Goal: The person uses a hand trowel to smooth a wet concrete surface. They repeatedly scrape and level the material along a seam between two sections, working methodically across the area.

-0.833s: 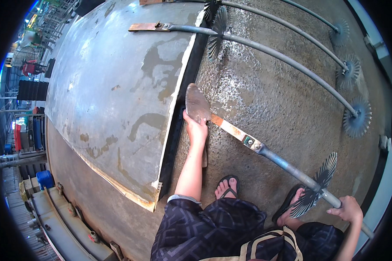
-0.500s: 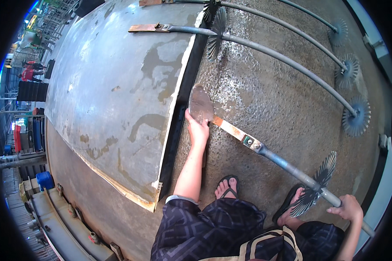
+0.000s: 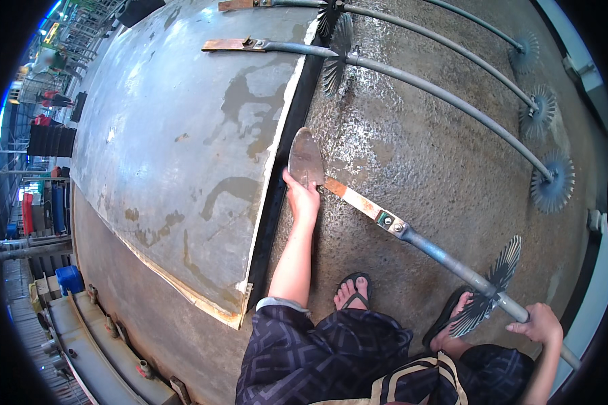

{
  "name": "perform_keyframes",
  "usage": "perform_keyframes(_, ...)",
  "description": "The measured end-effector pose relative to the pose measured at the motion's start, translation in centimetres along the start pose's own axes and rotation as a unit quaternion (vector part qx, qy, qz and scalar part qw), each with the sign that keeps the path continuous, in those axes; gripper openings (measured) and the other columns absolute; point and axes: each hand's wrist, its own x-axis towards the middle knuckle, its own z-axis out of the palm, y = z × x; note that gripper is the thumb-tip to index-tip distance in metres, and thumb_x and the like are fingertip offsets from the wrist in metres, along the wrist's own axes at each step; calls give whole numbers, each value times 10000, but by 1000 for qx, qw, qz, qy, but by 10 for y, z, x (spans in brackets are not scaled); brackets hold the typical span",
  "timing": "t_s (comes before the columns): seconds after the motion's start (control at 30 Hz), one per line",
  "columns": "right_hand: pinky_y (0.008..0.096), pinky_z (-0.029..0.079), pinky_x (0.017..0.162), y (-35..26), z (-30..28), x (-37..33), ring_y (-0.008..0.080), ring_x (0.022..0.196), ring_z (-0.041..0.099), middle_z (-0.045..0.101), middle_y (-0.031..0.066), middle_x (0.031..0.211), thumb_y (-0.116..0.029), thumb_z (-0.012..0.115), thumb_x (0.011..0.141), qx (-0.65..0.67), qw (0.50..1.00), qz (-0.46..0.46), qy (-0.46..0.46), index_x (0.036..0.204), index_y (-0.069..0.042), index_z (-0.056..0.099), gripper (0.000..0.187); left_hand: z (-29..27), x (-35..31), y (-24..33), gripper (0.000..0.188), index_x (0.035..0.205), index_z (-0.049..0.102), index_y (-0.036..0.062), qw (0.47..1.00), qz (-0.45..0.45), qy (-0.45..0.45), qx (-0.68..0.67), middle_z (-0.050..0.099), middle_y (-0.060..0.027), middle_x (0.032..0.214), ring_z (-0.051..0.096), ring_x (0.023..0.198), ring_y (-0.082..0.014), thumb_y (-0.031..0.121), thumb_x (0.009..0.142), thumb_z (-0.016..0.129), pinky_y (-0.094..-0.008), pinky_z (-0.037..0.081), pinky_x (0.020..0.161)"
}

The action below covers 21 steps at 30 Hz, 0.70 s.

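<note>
My left hand (image 3: 305, 196) grips the near end of a flat, leaf-shaped, wet brown-grey blade (image 3: 306, 158), its rounded tip pointing away from me. Just right of the fingers is the rusty flat bar (image 3: 351, 197) bolted to the end of a metal pole (image 3: 452, 264). Whether the blade touches that bar or is fixed to it, I cannot tell. Toward its other end, my right hand (image 3: 540, 323) is closed round the pole. Between the hands, a ribbed grey metal disc (image 3: 483, 297) sits on the pole.
Similar poles (image 3: 446, 93) with ribbed discs lie ahead, their flat bars resting on the wide grey sheet (image 3: 162, 135). The sheet's pale edge runs along my left. Wet, rough concrete (image 3: 412, 162) surrounds my sandalled feet. A rusty metal frame (image 3: 108, 351) and blue container (image 3: 69, 279) stand lower left.
My left hand and the blade have shifted slightly left, opening a little more space beside the rusty bar. My right hand and the pole have stayed in place.
</note>
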Motion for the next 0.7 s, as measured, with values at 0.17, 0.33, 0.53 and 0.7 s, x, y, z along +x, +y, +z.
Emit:
perform_keyframes(0.17, 414, 482, 661, -5, 2, 1, 371, 685, 617, 602, 221, 667, -374, 805, 573, 4, 1000, -18, 8, 700, 21, 642, 446, -3, 7, -5, 734, 1325, 201, 12, 999, -9, 48, 9, 593, -314, 997, 584, 953, -443, 140, 776, 672, -464, 459, 848)
perform_keyframes(0.33, 419, 478, 666, -9, 1, 2, 374, 693, 614, 601, 222, 671, -359, 796, 589, -9, 1000, -23, -3, 705, 20, 638, 427, 3, 16, -16, 722, 1336, 189, 33, 998, -2, 36, 60, 608, -298, 944, 600, 883, -438, 160, 796, 650, -488, 467, 788)
perform_keyframes(0.53, 421, 475, 676, -9, -1, 2, 379, 702, 612, 598, 226, 671, -349, 796, 593, -12, 1000, -9, -2, 708, 22, 639, 419, 4, 8, -4, 739, 1346, 162, 62, 997, 6, 45, 61, 620, -291, 889, 608, 831, -444, 158, 797, 647, -494, 472, 764)
perform_keyframes(0.7, 418, 476, 679, -13, -2, 3, 376, 706, 615, 601, 226, 674, -336, 801, 587, -3, 1000, -8, -4, 715, 21, 644, 410, 4, 11, -4, 737, 1349, 159, 83, 998, 24, 46, 47, 622, -290, 862, 609, 822, -446, 154, 798, 644, -497, 470, 754)
